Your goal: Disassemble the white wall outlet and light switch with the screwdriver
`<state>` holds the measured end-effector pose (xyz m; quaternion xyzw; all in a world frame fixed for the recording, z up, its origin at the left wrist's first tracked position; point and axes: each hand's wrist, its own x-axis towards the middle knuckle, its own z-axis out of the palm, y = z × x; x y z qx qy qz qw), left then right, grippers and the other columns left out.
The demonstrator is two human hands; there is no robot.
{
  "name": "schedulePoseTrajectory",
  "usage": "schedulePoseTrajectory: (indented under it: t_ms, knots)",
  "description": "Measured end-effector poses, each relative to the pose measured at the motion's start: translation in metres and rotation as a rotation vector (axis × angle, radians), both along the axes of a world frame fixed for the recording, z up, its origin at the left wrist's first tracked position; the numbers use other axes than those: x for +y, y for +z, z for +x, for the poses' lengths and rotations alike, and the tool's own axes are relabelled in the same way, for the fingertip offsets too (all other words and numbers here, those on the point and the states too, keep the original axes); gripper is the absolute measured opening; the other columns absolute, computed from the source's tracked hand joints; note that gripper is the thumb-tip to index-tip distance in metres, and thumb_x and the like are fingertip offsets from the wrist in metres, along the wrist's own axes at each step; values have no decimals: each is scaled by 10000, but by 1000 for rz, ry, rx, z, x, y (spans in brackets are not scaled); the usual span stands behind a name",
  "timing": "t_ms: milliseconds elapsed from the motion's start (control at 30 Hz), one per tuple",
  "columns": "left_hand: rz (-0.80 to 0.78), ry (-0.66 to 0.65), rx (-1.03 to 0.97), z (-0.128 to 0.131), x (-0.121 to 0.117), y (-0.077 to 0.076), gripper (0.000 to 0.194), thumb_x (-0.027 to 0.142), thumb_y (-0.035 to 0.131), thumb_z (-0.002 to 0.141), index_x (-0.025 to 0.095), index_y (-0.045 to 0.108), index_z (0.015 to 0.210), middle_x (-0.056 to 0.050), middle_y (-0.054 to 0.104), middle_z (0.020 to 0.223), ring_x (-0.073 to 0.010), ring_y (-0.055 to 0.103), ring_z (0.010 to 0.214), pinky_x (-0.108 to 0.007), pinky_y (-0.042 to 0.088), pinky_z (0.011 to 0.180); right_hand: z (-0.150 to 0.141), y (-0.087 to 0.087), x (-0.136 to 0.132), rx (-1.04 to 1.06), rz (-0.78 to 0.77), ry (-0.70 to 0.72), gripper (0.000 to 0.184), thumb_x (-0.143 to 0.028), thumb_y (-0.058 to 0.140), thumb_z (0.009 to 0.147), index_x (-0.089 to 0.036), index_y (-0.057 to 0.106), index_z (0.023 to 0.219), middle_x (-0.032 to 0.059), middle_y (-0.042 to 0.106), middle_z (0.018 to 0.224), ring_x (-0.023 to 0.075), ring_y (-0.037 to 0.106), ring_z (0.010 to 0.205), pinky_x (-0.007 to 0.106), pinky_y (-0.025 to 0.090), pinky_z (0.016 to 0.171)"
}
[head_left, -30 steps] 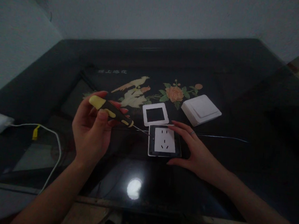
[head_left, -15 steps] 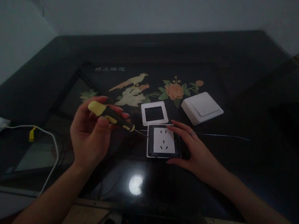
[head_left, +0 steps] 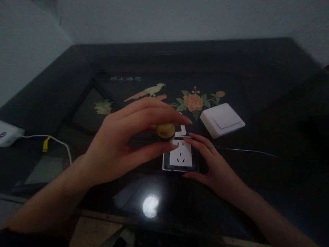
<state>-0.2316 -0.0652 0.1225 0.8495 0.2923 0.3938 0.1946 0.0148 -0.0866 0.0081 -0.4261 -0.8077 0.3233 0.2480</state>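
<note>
My left hand [head_left: 134,136] grips a yellow and black screwdriver [head_left: 165,131] by its handle, which points up toward me over the left side of a wall socket [head_left: 181,153]. The shaft and tip are hidden behind the handle. White with a dark border, the socket lies face up on the dark table. Thumb and fingers of my right hand [head_left: 210,158], with a ring on one finger, hold its right edge. Behind it, a white cover frame [head_left: 182,131] is mostly covered by my left hand.
A white wall switch [head_left: 224,119] sits on the table at the right, beyond my right hand. On the left lies a white device [head_left: 1,133] with a white cable [head_left: 56,140] and a yellow tag [head_left: 46,144]. The glossy table [head_left: 247,192] reflects a light.
My left hand has moved right and swung the screwdriver from a leaning position to nearly upright over the socket. My right hand stays on the socket's edge. The view has shifted slightly.
</note>
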Motion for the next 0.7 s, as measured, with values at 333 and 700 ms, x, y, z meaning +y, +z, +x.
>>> schedulePoseTrajectory:
  t_ms: [333, 700]
  knots:
    - [216, 125, 182, 3, 16, 2, 300, 256, 738, 837, 214, 663, 1125, -29, 701, 1013, -162, 683, 919, -258, 602, 792, -1, 0, 1, -10, -35, 0, 794, -256, 802, 735, -253, 376, 1405, 139, 333, 1535, 283, 388, 1409, 505, 380, 1143]
    - [-114, -26, 128, -13, 13, 9, 634, 192, 686, 854, 295, 448, 1432, -29, 662, 1263, -226, 678, 1116, -382, 595, 908, 2, 5, 0, -35, -69, 0, 727, -268, 751, 775, -292, 391, 1407, 126, 318, 1547, 320, 385, 1413, 558, 376, 1134]
